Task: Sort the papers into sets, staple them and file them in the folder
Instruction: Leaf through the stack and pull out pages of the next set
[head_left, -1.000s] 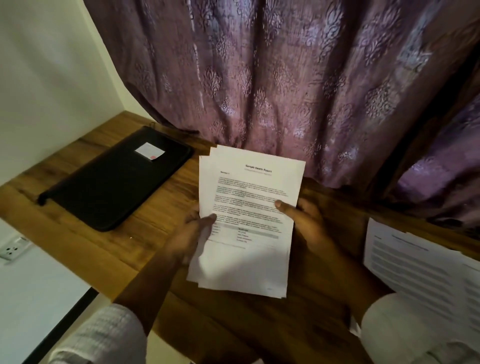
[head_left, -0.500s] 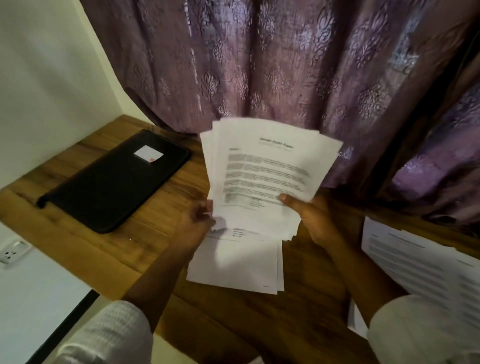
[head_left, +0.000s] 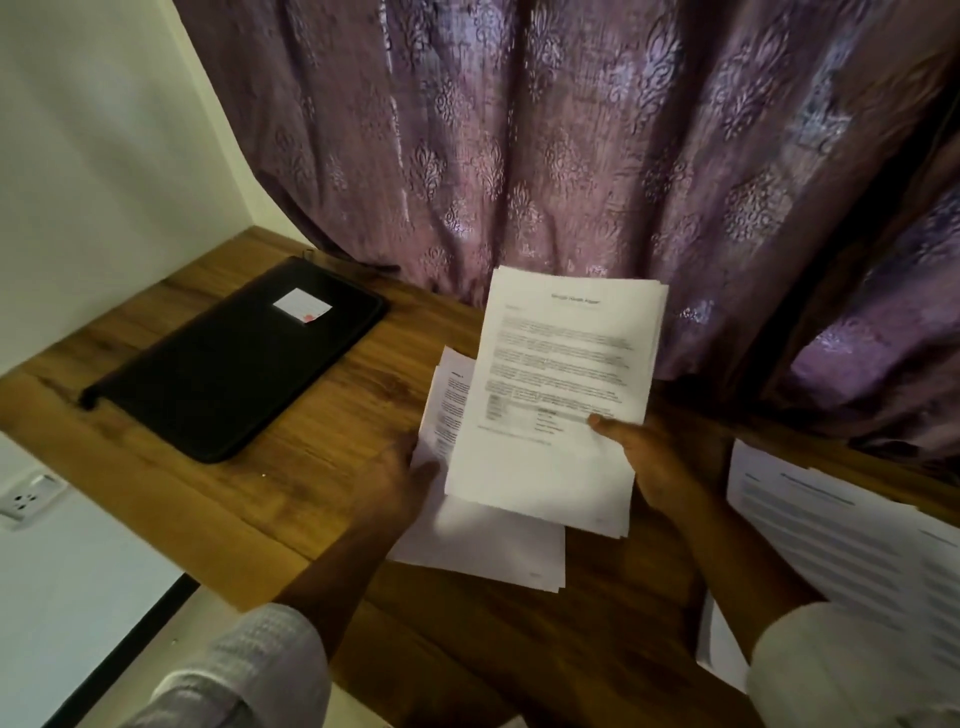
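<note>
Right hand pinches the upper set of printed sheets above the wooden desk, left hand grips the lower stack beneath, and with those edges fanned, one slack thumb could let pages slip and remix the sets.

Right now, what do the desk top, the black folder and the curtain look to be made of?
Desk top: wood or wood-look laminate, by the brown grain streaks; low sheen. Black folder: matte, perhaps faux leather or fabric; too dark to tell. Curtain: woven purple cloth with glossy damask motifs, hanging in soft folds.
</note>
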